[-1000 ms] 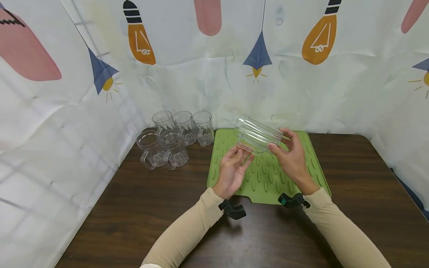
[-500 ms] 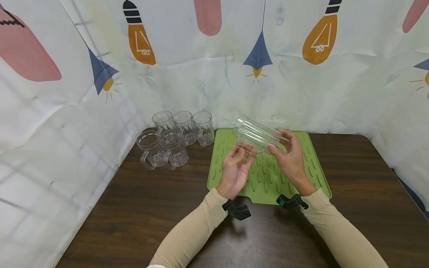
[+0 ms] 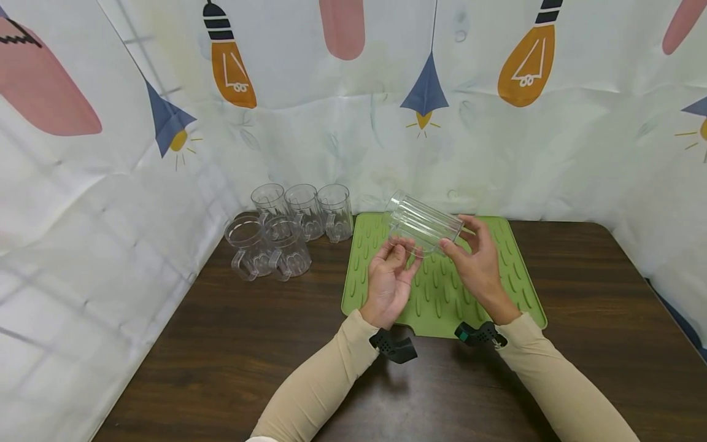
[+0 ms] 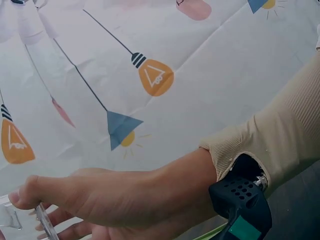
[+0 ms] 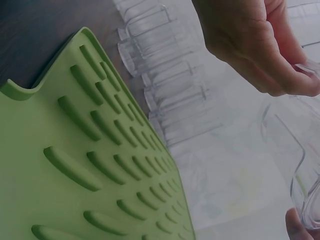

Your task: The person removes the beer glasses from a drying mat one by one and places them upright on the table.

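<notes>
A clear, ribbed mug is held tilted on its side above the green mat, its open end pointing up and left. My right hand grips the base end between thumb and fingers. On the mug's lower side, my left hand pinches the handle. The left wrist view shows the left thumb against clear plastic, with the fingers behind it. In the right wrist view the left hand's curled fingers meet the handle, while most of my right hand lies outside that view.
Several clear mugs stand upright in two rows on the dark wooden table, left of the mat. The mat has raised ridges and a notch in its front edge. A patterned cloth hangs behind and at the sides.
My left hand has moved slightly right and closed its fingers on the mug's handle. The mug and my right hand have shifted a little to the left.
</notes>
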### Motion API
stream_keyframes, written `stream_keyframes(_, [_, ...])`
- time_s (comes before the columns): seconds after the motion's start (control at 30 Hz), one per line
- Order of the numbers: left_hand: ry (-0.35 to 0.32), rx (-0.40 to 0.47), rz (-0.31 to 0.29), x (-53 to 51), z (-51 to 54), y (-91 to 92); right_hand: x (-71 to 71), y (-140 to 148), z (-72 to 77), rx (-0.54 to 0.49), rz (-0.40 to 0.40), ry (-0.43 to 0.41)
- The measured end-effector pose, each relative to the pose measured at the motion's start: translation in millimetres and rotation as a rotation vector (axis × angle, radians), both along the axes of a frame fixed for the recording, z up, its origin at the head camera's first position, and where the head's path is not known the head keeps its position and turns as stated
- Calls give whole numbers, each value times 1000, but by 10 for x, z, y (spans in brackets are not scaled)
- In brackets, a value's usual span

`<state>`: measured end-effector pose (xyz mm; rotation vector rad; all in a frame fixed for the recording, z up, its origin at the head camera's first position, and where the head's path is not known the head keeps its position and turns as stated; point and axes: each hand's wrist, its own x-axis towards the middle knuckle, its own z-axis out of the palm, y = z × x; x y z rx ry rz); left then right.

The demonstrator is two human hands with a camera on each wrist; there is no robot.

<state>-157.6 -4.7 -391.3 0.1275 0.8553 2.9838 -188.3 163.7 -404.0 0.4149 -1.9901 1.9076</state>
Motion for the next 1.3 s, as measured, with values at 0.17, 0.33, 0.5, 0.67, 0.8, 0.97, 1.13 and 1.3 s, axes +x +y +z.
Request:
stream_keyframes(0.17, [-6,3,12,3,-9,8,-8,14,-14,25,9,-2])
stream_keyframes(0.33, [-3,-5,22,-2,-6,-2,-10,49,-14,50,33,-10])
stream_keyframes(0.5, [-9,-8,40,-3,-3,-35,14,109,24,105,68,-36])
stream_keyframes(0.67, [0,0,36,0,5,-70,28,186,50,172,106,-46])
stream_keyframes(0.8, [18,-17,35,-4,25,-106,43,266,75,244,110,-48])
stream_keyframes(0.97, [44,-37,36,2,26,-165,55,373,101,412,56,-55])
stream_keyframes(1.13, [66,-56,32,23,19,-219,55,488,113,514,41,-102])
stream_keyframes(1.3, [89,-93,34,37,17,-288,99,614,140,672,2,-153])
